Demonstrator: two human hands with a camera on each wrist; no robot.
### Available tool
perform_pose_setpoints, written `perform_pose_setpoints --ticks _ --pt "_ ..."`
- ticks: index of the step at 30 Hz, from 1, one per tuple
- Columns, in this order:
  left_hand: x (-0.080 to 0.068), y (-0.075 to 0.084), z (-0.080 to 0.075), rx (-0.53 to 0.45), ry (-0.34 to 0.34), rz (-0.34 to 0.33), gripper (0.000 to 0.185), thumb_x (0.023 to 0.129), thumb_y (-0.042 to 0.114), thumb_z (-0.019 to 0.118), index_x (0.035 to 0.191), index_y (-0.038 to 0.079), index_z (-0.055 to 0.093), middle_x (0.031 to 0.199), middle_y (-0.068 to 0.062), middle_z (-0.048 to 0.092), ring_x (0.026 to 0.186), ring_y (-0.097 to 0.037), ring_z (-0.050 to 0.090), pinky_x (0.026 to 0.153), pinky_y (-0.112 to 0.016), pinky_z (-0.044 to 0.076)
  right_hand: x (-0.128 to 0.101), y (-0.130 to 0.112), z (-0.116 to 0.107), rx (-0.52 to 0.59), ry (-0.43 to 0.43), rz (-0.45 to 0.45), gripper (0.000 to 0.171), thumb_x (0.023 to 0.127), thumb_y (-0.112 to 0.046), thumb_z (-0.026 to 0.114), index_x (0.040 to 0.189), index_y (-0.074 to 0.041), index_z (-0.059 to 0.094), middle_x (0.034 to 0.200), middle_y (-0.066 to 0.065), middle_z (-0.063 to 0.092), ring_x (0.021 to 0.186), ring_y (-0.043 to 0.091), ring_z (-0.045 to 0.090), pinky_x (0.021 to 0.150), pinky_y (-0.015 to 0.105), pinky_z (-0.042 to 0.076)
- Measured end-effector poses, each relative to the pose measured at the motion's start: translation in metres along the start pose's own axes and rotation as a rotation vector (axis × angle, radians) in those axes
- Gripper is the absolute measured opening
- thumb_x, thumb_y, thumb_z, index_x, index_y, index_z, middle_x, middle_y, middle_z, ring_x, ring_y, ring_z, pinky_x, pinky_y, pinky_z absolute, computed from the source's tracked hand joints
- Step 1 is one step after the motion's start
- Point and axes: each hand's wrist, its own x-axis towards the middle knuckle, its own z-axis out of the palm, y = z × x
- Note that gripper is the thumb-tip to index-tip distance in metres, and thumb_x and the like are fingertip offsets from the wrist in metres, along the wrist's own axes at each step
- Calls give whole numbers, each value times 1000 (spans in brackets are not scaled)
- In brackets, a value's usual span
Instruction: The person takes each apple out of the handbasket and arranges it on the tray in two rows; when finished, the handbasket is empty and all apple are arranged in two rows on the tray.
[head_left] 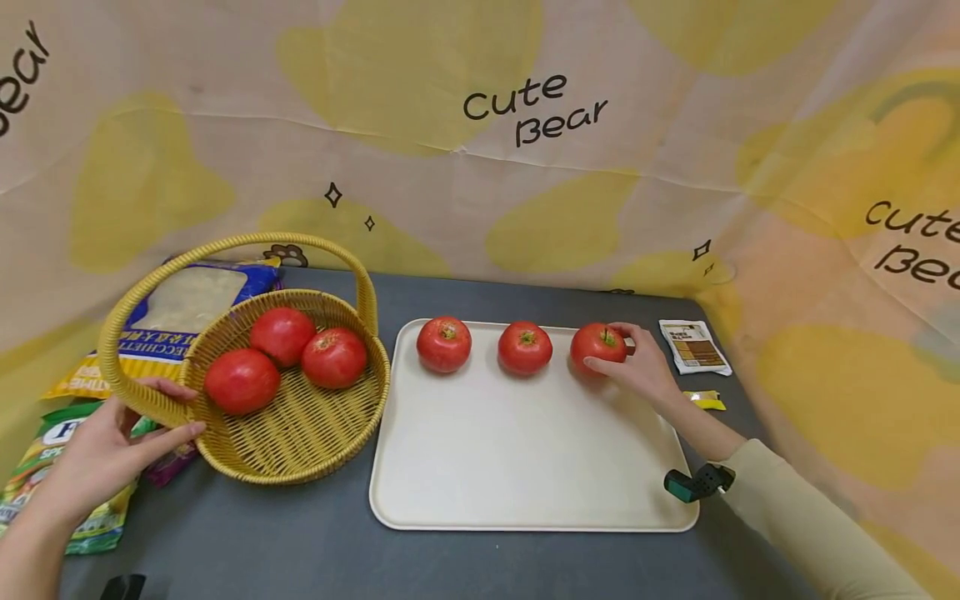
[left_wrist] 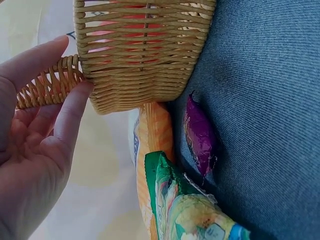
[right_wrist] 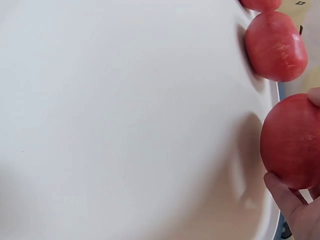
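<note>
My left hand [head_left: 112,450] holds the yellow wicker basket [head_left: 300,475] at the left foot of its arched handle. In the left wrist view the thumb and fingers go round the woven handle [left_wrist: 52,85], close to the basket wall. Three tomatoes [head_left: 242,382] lie inside the basket. On the right, my right hand [head_left: 641,367] grips a tomato [head_left: 588,346] between thumb and fingers at the far right of the white tray [head_left: 525,467]. The right wrist view shows this tomato [right_wrist: 292,142] with a shadow on the tray beside it. Two more tomatoes, a middle one [head_left: 525,348] and a left one [head_left: 444,344], sit along the tray's back edge.
Behind and left of the basket lie a blue and yellow food bag [head_left: 187,300], a green bag [head_left: 97,525] and a purple packet [left_wrist: 200,135]. A white and brown sachet [head_left: 695,347] and a small yellow packet [head_left: 705,400] lie right of the tray. A printed cloth [head_left: 420,208] hangs behind.
</note>
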Motion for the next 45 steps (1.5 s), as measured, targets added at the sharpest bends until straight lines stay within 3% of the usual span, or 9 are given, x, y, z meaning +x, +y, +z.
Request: perform_pose_setpoints --ticks 17,23,27,31,38,41,45 --pt "1 2 3 -9 23 10 40 86 9 75 117 2 52 110 -2 58 107 2 44 81 -7 28 -3 7 5 -72 2 -91 78 81 -41 78 139 -4 40 136 21 40 122 39 39 92 58 44" --pt "0 5 3 7 26 -16 41 87 14 75 119 4 52 111 -3 58 106 3 45 79 -7 30 -3 -15 3 -51 154 -290 48 84 -30 76 124 -8 60 130 14 50 118 34 45 91 55 44" --pt "-1 3 2 16 29 -3 40 86 12 75 118 5 52 110 -1 58 106 5 45 79 -6 29 -4 -51 12 36 172 -428 26 87 -18 74 110 -10 68 118 6 59 104 23 56 85 41 51" --pt "-2 0 1 6 29 29 38 86 9 75 117 5 52 109 2 59 107 7 44 81 -4 28 -9 -95 34 121 29 -470 18 88 -13 73 104 -8 70 108 -1 63 97 17 60 79 32 54" --pt "-4 1 0 3 23 16 39 87 10 74 118 6 52 110 1 59 107 8 44 81 -4 29 -16 -167 91 119 -344 -596 20 87 -16 74 106 -11 69 103 1 64 96 22 60 81 36 54" --pt "-3 1 -1 -3 14 1 39 88 12 74 119 7 51 111 0 58 108 6 44 80 -5 30 -15 -194 116 97 -441 -690 24 86 -17 74 109 -9 67 104 3 65 96 24 60 81 36 53" --pt "-3 2 -1 -6 6 -12 39 89 14 73 120 7 51 112 -1 57 109 5 43 79 -6 30 -13 -226 144 75 -537 -743 33 86 -19 74 116 -8 65 109 6 64 99 23 58 78 25 51"
